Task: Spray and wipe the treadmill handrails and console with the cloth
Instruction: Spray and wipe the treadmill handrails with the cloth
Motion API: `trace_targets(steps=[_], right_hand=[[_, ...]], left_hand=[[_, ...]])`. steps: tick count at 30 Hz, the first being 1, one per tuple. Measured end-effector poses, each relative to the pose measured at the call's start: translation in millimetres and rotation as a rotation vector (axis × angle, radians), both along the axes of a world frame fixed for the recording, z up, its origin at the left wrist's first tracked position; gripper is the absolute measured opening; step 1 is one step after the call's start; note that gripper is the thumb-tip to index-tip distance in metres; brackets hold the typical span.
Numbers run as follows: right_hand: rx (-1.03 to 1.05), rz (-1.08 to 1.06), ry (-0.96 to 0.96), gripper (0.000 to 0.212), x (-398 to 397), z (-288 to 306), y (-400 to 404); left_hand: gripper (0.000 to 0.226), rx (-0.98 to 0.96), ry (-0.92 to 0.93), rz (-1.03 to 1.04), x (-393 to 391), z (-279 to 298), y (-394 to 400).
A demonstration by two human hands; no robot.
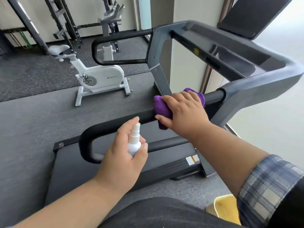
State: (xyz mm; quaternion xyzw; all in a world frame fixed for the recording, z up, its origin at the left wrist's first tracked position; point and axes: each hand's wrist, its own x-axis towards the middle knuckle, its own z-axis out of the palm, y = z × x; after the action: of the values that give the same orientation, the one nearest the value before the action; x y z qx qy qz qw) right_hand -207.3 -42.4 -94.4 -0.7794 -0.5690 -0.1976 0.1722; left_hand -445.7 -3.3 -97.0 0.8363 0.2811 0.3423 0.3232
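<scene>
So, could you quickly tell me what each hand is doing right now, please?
Left hand: holds the white spray bottle.
Right hand: presses the purple cloth around the near handrail.

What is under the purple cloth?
The black handrail runs under the purple cloth, which is wrapped over it. The right hand presses on top. The stretch of rail beneath the cloth is covered, so you cannot see it.

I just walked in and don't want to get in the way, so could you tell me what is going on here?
A person is cleaning a treadmill. Their right hand presses a purple cloth around the near black handrail, close to the grey frame. Their left hand holds a small white spray bottle upright beside the rail. The far handrail is untouched right now.
</scene>
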Motion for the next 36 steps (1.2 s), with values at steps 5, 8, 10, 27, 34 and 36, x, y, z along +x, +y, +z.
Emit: trace_targets(steps=[5, 8, 10, 27, 34, 36], right_hand=[[0.032, -0.067, 0.021, 0.067, 63, -3, -35], [0.034, -0.042, -0.006, 0.067, 77, -6, -43], [0.063, -0.021, 0.008, 0.062, 77, -8, -40], [0.178, 0.356, 0.055, 0.051, 26, -20, -13], [0.202, 0.599, 0.165, 0.051, 46, -27, -46], [0.155, 0.597, 0.263, 0.052, 43, -35, -59]], left_hand=[[0.063, -0.004, -0.011, 0.008, 43, 2, -22], [0.068, 0.002, -0.012, 0.042, 65, 0, -36], [0.069, 0.007, -0.005, 0.074, 76, -1, -44], [0.064, -0.028, -0.001, 0.339, 79, -11, -104], [0.061, 0.011, -0.053, 0.346, 89, -6, -109], [0.066, 0.012, -0.051, 0.34, 94, -8, -108]])
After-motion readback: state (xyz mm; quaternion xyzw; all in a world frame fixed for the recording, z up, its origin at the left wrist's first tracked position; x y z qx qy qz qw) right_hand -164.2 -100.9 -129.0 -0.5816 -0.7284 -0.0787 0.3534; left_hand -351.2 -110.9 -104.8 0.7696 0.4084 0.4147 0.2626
